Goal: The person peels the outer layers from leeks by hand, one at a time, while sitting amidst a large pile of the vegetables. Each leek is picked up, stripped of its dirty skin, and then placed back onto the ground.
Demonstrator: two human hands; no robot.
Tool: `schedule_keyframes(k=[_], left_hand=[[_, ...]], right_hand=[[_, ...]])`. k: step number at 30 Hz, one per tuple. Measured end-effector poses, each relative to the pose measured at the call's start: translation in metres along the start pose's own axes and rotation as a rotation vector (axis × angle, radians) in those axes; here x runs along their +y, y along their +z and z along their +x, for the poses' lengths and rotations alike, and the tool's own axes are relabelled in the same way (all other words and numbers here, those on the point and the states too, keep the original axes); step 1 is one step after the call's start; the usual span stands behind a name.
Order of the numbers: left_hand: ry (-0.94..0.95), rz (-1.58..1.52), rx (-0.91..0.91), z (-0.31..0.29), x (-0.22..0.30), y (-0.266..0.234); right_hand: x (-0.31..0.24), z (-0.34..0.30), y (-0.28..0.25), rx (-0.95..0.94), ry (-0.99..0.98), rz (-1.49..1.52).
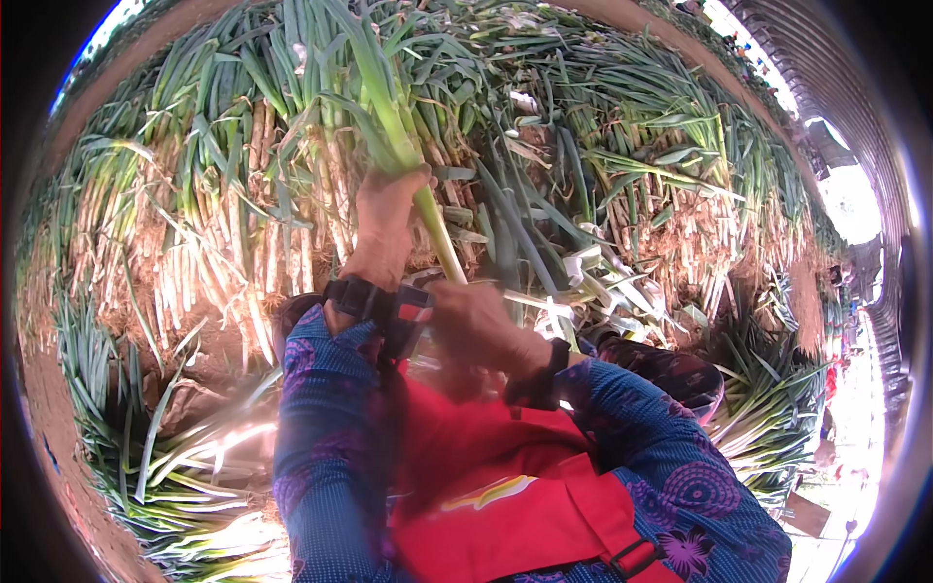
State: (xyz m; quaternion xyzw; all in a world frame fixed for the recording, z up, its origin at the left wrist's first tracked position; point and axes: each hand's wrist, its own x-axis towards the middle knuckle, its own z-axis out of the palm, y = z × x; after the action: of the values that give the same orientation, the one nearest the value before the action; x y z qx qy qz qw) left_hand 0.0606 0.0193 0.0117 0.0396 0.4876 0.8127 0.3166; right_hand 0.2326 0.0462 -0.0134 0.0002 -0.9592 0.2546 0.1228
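My left hand (387, 209) is closed around a large green onion (439, 236), which leans with its broad green leaves up and away from me. Its pale stalk runs down toward my right. Blurred by motion, my right hand (481, 325) is curled at the lower end of that stalk; its fingertips and the root end are hard to make out. Loose leaves and pale peeled sheaths (593, 282) lie just beyond my right hand. Behind my left hand, a dense row of green onions (262, 175) stands with brownish-white stalks and green tops.
More green onions (671, 214) are piled at the far right. Bunches lie on the ground at my left side (194, 486) and right side (768, 418). Bare brown soil (209, 340) shows at left. A ribbed curved wall or cover (826, 58) rises at the right edge.
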Motion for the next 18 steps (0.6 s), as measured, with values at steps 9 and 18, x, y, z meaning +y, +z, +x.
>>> schedule_keyframes(k=[9, 18], left_hand=[[0.164, -0.001, 0.025, 0.012, 0.021, -0.009], [0.407, -0.167, 0.201, 0.032, 0.040, -0.036]], right_hand=[[0.000, -0.011, 0.009, 0.117, -0.118, -0.210], [0.028, -0.045, 0.007, 0.095, -0.173, -0.191]])
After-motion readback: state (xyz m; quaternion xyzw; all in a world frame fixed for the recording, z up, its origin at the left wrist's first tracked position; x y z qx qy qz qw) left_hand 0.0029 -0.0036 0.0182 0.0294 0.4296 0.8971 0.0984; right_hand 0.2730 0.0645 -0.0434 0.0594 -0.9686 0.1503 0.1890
